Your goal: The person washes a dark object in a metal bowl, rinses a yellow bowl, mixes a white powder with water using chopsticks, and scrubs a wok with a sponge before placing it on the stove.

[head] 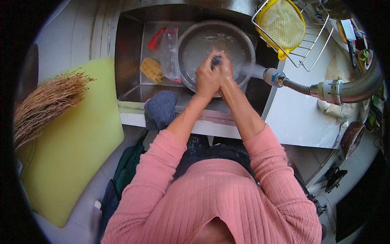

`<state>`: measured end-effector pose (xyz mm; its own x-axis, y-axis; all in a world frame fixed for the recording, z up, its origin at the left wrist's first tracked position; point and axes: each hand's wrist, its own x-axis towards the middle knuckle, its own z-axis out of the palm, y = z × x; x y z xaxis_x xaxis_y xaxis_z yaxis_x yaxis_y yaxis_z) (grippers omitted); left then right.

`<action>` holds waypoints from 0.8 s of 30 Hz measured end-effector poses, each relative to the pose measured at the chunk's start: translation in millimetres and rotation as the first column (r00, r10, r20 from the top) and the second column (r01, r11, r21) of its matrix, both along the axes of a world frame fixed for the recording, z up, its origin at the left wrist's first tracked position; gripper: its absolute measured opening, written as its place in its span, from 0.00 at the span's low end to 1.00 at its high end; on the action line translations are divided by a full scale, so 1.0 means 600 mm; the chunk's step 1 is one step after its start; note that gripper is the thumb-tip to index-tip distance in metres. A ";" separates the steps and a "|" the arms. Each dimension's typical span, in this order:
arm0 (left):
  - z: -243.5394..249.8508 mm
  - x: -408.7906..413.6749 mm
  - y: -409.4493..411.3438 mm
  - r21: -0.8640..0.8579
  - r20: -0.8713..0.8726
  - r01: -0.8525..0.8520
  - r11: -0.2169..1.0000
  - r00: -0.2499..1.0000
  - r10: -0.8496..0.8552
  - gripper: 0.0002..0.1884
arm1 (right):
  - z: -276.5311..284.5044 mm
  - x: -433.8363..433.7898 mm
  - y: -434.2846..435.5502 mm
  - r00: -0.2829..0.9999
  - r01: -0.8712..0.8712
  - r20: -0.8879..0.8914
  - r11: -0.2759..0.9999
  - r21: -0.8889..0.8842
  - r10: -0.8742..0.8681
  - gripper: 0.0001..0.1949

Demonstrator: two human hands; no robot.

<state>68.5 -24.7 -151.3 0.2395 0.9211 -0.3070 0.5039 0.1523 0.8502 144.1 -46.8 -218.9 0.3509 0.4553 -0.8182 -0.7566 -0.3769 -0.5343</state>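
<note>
My left hand (207,74) and my right hand (226,68) are pressed together over a round metal basin (186,39), which stands in the steel sink. Between the fingers shows a small dark object (216,62), gripped by both hands; its kind cannot be told. Water sprays leftward from the faucet head (272,77) onto the right hand and into the basin. Shallow water lies in the basin. To its left are a clear plastic bag (169,55) with a red strip (156,39) beside it, and a yellow-brown sponge or scrubber (152,70).
A blue-gray cloth (161,108) hangs over the sink's front edge. A yellow-green board (82,146) carries a bundle of dry twigs (50,105) at left. A wire rack (317,42) with a yellow mesh pad (281,27) stands at the upper right, above the flexible faucet hose (297,86).
</note>
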 end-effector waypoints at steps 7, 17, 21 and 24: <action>0.065 -0.002 -0.023 0.215 0.266 0.083 0.973 0.954 -0.140 0.17 | 0.018 -0.006 0.012 0.894 0.285 -0.379 0.956 0.070 -0.239 0.24; 0.055 0.019 -0.070 0.393 0.144 0.225 0.891 0.943 -0.301 0.20 | -0.227 -0.044 -0.094 0.851 0.431 -0.521 0.644 0.632 -0.058 0.25; -0.001 -0.005 0.001 0.220 0.175 0.094 0.971 0.975 -0.134 0.20 | -0.024 -0.062 -0.059 0.960 0.100 -0.279 0.930 0.354 0.003 0.21; 0.018 -0.010 -0.002 0.124 0.160 0.132 0.983 0.976 -0.151 0.19 | 0.058 -0.060 -0.052 0.982 -0.034 -0.176 0.977 0.212 0.073 0.16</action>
<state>62.6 -26.2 -140.3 0.4090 0.9005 -0.1477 0.3621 -0.0115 0.9321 107.9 -77.7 -184.3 0.1757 0.6354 -0.7519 -0.8299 -0.3153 -0.4603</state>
